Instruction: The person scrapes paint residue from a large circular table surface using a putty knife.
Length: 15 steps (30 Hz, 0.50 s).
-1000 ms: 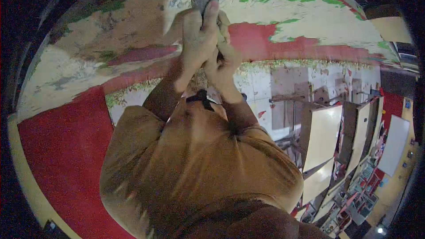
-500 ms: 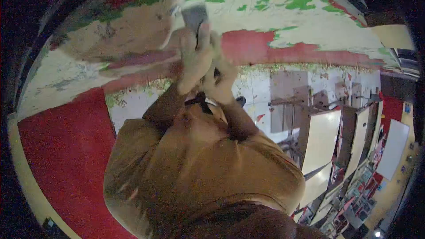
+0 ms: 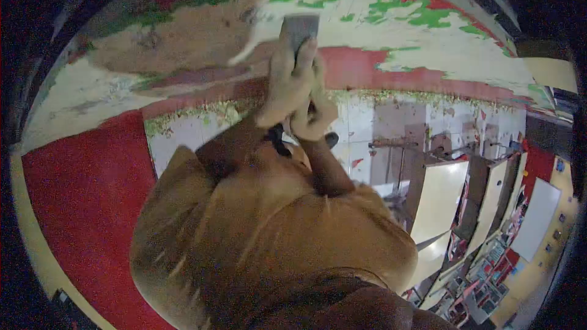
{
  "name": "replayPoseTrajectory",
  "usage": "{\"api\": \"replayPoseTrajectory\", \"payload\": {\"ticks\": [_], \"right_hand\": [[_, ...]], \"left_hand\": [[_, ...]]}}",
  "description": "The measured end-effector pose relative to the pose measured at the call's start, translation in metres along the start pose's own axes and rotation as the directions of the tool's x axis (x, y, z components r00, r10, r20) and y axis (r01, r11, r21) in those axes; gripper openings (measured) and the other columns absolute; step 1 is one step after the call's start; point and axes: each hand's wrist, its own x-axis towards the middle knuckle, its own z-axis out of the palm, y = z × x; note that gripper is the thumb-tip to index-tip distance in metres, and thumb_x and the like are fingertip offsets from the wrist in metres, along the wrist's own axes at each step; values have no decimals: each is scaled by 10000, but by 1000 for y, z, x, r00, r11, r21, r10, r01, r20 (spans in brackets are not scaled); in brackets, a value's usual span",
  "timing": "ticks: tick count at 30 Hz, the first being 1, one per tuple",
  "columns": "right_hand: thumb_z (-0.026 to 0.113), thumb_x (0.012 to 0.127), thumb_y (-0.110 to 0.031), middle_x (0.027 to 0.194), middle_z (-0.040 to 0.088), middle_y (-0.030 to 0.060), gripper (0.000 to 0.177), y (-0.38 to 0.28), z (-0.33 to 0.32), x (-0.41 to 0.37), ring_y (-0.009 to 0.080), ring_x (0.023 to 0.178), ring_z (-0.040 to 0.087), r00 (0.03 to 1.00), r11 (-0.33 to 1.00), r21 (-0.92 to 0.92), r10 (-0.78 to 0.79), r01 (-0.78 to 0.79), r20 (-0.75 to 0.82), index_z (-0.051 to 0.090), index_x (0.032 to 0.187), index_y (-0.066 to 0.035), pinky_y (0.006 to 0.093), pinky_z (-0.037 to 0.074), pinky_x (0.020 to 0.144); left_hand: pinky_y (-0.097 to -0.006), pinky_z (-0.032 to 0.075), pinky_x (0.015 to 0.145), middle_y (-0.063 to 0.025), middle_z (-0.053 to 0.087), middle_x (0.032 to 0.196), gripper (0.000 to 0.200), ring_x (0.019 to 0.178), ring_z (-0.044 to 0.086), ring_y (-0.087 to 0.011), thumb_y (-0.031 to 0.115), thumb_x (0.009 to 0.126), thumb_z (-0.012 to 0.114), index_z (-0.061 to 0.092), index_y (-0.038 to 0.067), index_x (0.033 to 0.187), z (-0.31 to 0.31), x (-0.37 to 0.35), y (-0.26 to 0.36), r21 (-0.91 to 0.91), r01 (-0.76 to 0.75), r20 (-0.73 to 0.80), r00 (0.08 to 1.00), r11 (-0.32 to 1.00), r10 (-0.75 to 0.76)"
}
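Observation:
A wide grey scraper blade [image 3: 299, 28] meets the wall where whitish, patchy paint shows. My left hand [image 3: 286, 88] is closed round the scraper just below the blade, with fingers stretched up along it. Close against it, slightly lower and to the right, my right hand [image 3: 317, 113] is closed on the same tool. Both hands cover most of the handle. Around the blade, the wall [image 3: 422, 30] carries torn patches of white, green and red. To the left lies a bare brownish patch [image 3: 183, 36] with a ragged pale edge.
Paint flakes [image 3: 361, 96] litter the pale tiled floor [image 3: 354, 131] along the wall's foot. Desks [image 3: 437, 198] stand on the right, with stacked chairs or frames [image 3: 480, 287] farther back. A red wall area [image 3: 85, 208] fills the left side.
Both hands and the scraper have shifted right and a little downward along the wall. The blade looks sharper now, less smeared by motion. Both hands have kept their hold.

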Motion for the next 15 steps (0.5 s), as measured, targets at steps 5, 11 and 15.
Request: {"api": "replayPoseTrajectory", "payload": {"ticks": [5, 11, 15], "right_hand": [[537, 823, -120, 572, 555, 83, 179, -7, -4, 29, 88, 469, 432, 998, 997, -44, 62, -62, 6, 608, 771, 36, 249, 303, 411], [558, 809, -124, 487, 443, 69, 191, 1, 3, 9, 105, 438, 403, 1000, 1000, -21, 6, -7, -28, 539, 682, 17, 253, 311, 424], [532, 796, -98, 731, 587, 154, 191, -5, -14, 13, 154, 566, 555, 996, 987, -158, 36, -22, 82, 615, 937, 2, 288, 423, 506]], "left_hand": [[-341, 423, 528, -147, 579, 716, 333, 587, 549, -235, 314, 914, 494, 570, -1, 840, -8, 26, 45, 89, 114, 157, 979, 989, -127], [-365, 415, 612, -149, 554, 851, 288, 735, 533, -273, 137, 865, 526, 511, 48, 1138, 0, 0, -1, 254, 93, 50, 993, 963, -110], [-389, 419, 713, -172, 518, 972, 465, 842, 489, -314, 108, 791, 558, 461, 63, 1244, -7, 0, 1, 579, -360, 244, 933, 732, 266]]}}
